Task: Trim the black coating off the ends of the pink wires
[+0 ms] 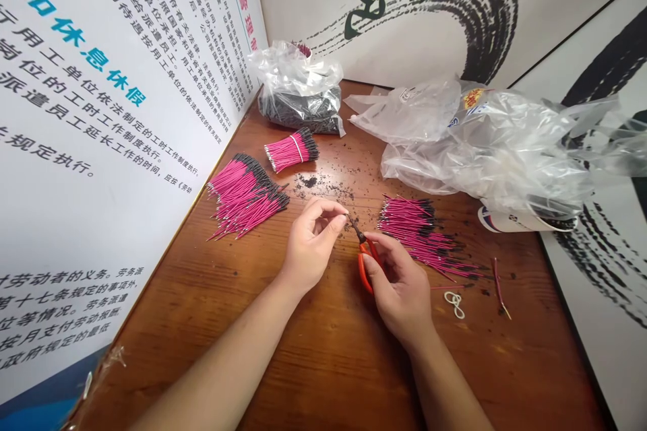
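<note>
Left hand: fingers pinched shut on a thin dark wire end (barely visible).
Right hand: fingers clenched around orange-handled steel snips.
Snips: dark blades angle up-left, just beside the left fingertips; the right hand is nearer.
Hidden: the blade gap.
Nearby: loose magenta black-tipped wires on the brown wooden table.

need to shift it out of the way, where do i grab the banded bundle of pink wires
Grip the banded bundle of pink wires at its middle, by the pale rubber band, coming straight down from above with your fingers on either side. The band holds the wires tightly together there, while the black ends splay outward.
</note>
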{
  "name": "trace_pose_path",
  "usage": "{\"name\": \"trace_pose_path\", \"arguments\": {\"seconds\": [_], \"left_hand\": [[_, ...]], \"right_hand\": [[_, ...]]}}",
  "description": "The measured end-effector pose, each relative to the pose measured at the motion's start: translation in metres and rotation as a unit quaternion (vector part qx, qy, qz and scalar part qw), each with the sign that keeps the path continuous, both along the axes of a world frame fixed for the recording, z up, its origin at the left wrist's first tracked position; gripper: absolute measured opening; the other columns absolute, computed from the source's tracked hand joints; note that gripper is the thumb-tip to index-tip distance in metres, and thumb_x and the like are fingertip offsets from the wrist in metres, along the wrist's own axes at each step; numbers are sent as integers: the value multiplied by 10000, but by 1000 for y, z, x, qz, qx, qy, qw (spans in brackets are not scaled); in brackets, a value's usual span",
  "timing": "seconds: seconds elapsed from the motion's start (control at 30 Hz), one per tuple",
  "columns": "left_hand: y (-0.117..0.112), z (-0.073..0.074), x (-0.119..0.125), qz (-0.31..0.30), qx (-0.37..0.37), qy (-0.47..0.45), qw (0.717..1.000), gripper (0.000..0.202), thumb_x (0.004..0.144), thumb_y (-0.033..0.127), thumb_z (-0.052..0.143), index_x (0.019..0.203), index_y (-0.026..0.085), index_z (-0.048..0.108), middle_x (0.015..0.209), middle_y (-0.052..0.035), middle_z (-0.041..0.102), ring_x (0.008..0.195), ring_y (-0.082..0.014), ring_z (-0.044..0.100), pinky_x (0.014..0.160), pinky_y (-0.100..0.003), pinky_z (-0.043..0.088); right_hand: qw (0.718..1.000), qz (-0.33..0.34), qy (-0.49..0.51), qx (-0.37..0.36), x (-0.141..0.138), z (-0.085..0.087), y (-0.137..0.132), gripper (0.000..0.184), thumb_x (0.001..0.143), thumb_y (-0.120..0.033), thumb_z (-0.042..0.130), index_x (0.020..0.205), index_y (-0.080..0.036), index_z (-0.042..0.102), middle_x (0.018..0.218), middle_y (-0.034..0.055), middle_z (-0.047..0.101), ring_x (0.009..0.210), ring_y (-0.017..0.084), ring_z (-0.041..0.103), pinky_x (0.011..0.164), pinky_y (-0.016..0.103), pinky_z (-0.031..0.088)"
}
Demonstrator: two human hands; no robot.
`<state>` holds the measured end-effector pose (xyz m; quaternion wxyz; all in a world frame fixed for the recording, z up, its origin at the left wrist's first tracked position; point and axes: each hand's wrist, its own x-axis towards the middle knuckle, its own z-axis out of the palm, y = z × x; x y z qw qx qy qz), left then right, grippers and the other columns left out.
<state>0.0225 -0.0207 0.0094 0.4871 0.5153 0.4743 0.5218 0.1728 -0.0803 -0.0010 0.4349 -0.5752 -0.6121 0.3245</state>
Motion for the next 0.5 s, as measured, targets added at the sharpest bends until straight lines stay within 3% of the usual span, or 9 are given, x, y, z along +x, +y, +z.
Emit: {"name": "trace_pose_path", "arguments": {"seconds": [0.33, 0.5], "left_hand": [[0, -2, 0, -4, -14, -8, 1000, 61, 883, 201, 576, 870, 171, 628, 895, -26, 572, 802, -130, 532, 703, -239, 430], [0, -2, 1, -3, -13, -18, 1000, 50, 882, 194, 581, 871, 172, 625, 883, -21, 566, 782, -124, 526, 685, -235, 421]], "right_hand": [[1000, 10, 18, -6, 0, -2, 0, 233, 925, -212, 588, 1154, -243, 615, 836, -2, 634, 684, 140, 576, 622, 249, 461], [999, 12, 44, -7, 0, -5, 0, 248, 935, -209, 587, 1178, -255, 603, 948, 23, 645, 813, 158, 605, 679, 254, 472]]}}
